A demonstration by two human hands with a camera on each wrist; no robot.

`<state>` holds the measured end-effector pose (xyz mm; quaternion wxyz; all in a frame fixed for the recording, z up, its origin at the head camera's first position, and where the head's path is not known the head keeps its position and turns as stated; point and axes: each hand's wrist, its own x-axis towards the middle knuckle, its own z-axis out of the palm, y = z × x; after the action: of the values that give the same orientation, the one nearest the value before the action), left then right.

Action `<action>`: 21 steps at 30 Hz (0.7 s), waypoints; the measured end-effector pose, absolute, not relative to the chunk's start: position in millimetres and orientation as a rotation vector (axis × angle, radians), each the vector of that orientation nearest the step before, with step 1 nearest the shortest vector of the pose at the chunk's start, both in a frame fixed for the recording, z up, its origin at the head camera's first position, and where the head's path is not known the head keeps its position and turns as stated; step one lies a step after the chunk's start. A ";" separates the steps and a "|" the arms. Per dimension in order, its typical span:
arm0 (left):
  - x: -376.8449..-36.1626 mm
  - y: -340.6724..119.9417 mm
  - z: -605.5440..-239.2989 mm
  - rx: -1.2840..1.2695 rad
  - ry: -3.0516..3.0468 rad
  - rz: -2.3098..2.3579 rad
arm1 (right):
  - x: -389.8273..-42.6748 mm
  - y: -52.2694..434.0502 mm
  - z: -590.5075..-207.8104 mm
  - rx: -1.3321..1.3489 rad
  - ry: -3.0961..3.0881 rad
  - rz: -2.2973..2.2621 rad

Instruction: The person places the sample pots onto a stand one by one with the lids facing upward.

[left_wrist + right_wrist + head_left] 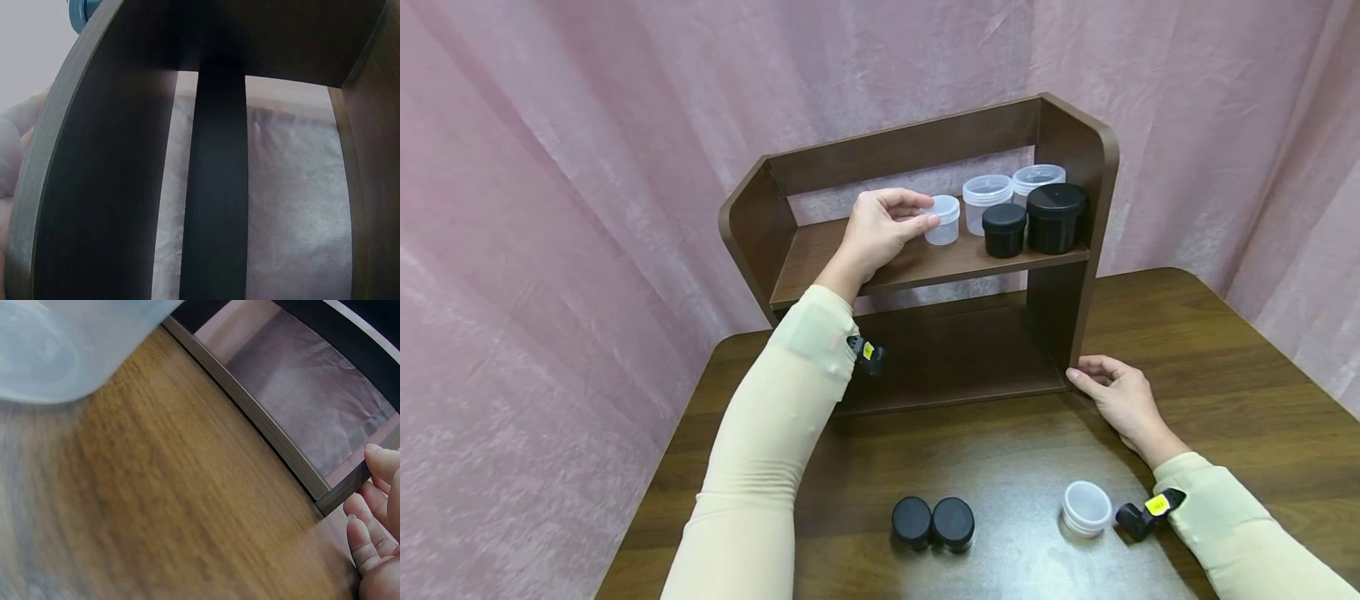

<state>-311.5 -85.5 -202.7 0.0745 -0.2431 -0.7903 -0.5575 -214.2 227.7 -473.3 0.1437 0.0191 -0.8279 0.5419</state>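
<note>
My left hand (880, 227) reaches over the upper board of a brown wooden shelf (917, 265), thumb and fingers pinching a small clear jar (943, 222). Beside that jar stand two larger clear jars (987, 198), with a small black jar (1003, 231) and a bigger black jar (1057, 218) in front of them. Low on the shelf's right side panel, my right hand (1122, 402) holds the front edge, thumb at the front and fingers outside; the right wrist view shows this thumb (382, 464) too. In the left wrist view, the shelf's edge hides most of the left hand.
Two black-lidded jars (932, 523) stand side by side on the wooden table (1022, 467) in front. A clear jar (1086, 508) sits near my right wrist. Pink curtains (625, 167) hang behind the table. The shelf's lower level lies under the upper board.
</note>
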 end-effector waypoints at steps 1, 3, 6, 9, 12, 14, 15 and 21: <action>-311.4 -84.9 -202.3 -0.728 -2.368 -1.671 | -214.2 227.8 -472.9 0.056 -2.384 1.563; -312.3 -83.6 -202.8 -0.729 -2.360 -1.663 | -213.8 228.2 -472.1 0.052 -2.385 1.561; -312.6 -81.0 -203.8 -0.714 -2.373 -1.635 | -212.9 228.6 -471.9 0.046 -2.403 1.549; -312.6 -78.7 -204.8 -0.686 -2.404 -1.604 | -212.4 228.7 -473.0 0.042 -2.413 1.549; -313.6 -76.7 -205.2 -0.671 -2.428 -1.557 | -212.8 229.2 -473.6 0.046 -2.410 1.553; -314.6 -75.6 -204.9 -0.662 -2.440 -1.525 | -213.2 229.7 -472.9 0.050 -2.407 1.549; -315.2 -75.1 -204.7 -0.660 -2.442 -1.512 | -213.4 229.9 -472.3 0.053 -2.405 1.546; -317.0 -72.9 -204.4 -0.643 -2.448 -1.489 | -213.5 232.1 -469.2 0.063 -2.396 1.542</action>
<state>-317.0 -72.9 -204.4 0.1024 -0.2179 -0.8292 -0.5045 -213.5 232.1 -469.2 0.1453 0.0219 -0.8319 0.5352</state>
